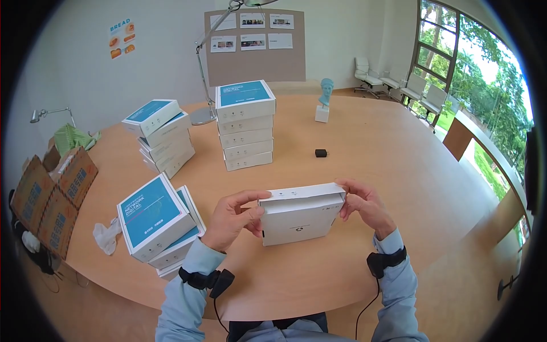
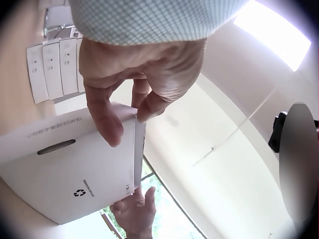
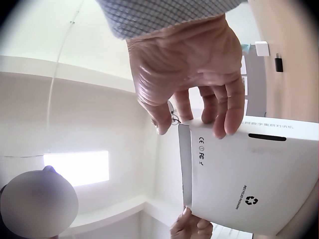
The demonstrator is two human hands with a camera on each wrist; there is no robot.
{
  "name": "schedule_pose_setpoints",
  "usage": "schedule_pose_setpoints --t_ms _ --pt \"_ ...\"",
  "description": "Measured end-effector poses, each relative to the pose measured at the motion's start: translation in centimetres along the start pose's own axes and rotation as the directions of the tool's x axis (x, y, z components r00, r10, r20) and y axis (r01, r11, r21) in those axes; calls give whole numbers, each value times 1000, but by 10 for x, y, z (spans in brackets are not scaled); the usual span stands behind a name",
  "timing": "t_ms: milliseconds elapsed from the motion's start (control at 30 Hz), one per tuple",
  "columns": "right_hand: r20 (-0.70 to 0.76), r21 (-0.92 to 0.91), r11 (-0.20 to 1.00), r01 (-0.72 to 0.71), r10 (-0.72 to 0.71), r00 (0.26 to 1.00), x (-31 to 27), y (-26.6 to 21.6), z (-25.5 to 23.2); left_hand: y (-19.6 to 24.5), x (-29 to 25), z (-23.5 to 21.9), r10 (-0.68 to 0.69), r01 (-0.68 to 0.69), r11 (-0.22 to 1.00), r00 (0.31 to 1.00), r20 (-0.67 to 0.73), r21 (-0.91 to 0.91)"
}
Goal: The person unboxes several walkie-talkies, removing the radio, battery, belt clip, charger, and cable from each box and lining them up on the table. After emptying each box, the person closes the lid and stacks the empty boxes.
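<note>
A white cardboard box (image 1: 299,225) stands tilted on its edge over the table in front of me, its large face with a recycling mark turned toward me. Along its top, a flap (image 1: 299,191) sits slightly lifted, leaving a narrow gap. My left hand (image 1: 232,219) grips the upper left corner, thumb on the near side. At the upper right corner, my right hand (image 1: 367,210) holds the box with curled fingers (image 3: 233,112) against it. A dark slot (image 2: 56,147) and small printed text show on the box in both wrist views.
At left are blue-topped boxes (image 1: 156,214) in a low pile, with two taller stacks (image 1: 245,128) (image 1: 165,137) behind. A black adapter (image 1: 321,153), a bust (image 1: 326,94) and a lamp base (image 1: 201,116) stand farther back. A plastic bag (image 1: 106,236) and cartons (image 1: 57,211) are at far left.
</note>
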State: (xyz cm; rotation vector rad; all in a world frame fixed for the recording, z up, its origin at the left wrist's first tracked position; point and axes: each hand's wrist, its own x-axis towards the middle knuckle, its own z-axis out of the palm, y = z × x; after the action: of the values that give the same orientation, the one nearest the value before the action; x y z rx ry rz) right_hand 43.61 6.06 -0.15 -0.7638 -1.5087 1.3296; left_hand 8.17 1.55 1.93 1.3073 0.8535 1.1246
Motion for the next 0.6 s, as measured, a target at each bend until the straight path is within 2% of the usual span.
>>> schedule_pose_setpoints --t_ms 67,100,167,200,267,300,367,400,467,500,567,600 --pt "12 5 996 -89 89 996 -2 4 -7 -3 -1 2 -17 17 999 1000 5 29" --pt "20 7 996 -93 93 995 -3 5 -8 -6 -1 3 -19 19 999 1000 -4 28" --pt "-59 -80 988 -135 130 990 -3 5 -1 -11 -2 5 -53 54 995 998 -16 79" --pt "-27 -74 988 -136 135 990 -4 0 6 -11 -5 9 -53 56 995 997 -48 81" --pt "-195 -214 958 -191 149 969 -7 -21 28 -4 -9 22 8 4 993 995 -103 116" --pt "-152 -213 960 -183 152 977 -7 -22 30 -5 -12 24 15 3 993 989 -146 121" --pt "-111 -165 964 -208 192 975 -8 -21 26 -9 -17 24 36 -21 980 997 -74 200" --pt "-76 -170 965 -199 188 979 -12 -21 29 -9 -23 26 48 -26 979 993 -107 204" --pt "-115 -196 978 -70 48 992 -16 -22 35 -4 -37 29 206 -144 882 974 -93 449" --pt "-92 -195 979 -67 50 995 -13 -27 42 4 -46 29 211 -138 881 971 -115 452" --pt "-54 -172 958 231 -243 969 -11 -34 63 23 -68 34 494 -353 716 866 -80 602" --pt "-46 -163 959 232 -242 969 -7 -36 75 33 -77 31 492 -344 714 866 -87 610"
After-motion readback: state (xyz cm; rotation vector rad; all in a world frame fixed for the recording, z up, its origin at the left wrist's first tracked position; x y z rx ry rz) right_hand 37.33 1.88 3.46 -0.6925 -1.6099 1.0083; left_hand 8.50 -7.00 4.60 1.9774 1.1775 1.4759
